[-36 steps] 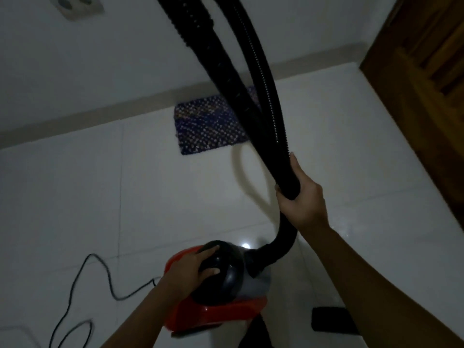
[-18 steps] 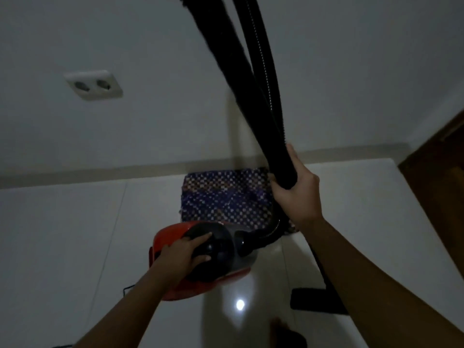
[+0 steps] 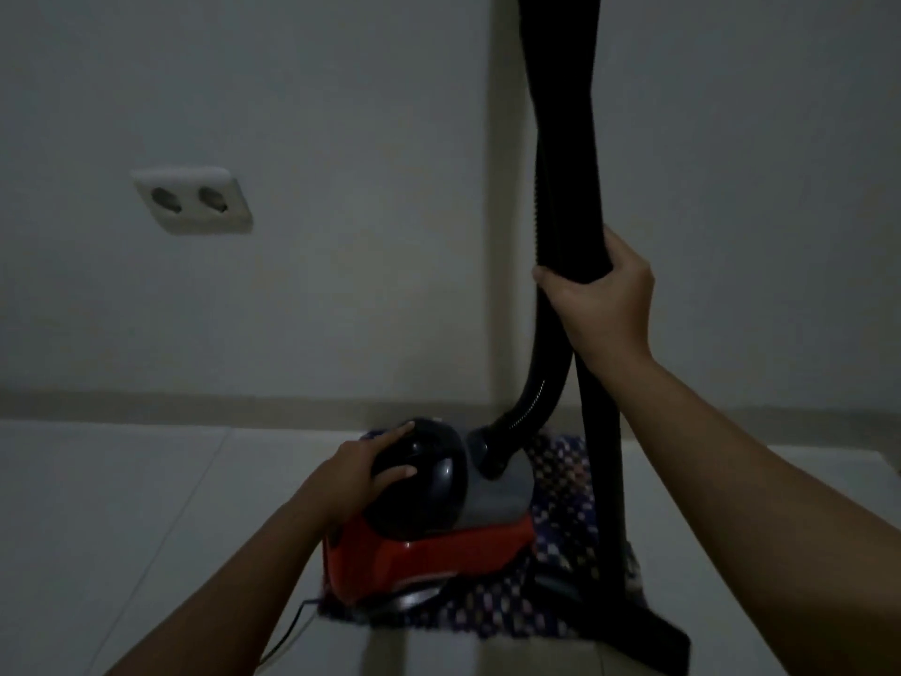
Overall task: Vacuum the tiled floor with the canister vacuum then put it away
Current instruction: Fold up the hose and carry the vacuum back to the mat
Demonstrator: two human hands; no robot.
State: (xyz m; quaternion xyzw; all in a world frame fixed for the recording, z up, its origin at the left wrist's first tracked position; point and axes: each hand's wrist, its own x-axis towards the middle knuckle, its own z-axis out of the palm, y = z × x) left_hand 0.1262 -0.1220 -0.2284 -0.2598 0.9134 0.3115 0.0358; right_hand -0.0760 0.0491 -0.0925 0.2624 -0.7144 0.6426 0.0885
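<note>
Over the mat (image 3: 560,480) the canister vacuum (image 3: 439,548) has come, left hand (image 3: 361,473) gripping its top, right hand (image 3: 604,300) clutching the hose (image 3: 536,397).

a white double wall socket (image 3: 192,201) sits on the pale wall (image 3: 341,114), above and left of the left hand (image 3: 361,473). a blue checkered mat (image 3: 560,480) lies below the right hand (image 3: 602,304), right of the left hand, near the skirting (image 3: 195,400).
</note>
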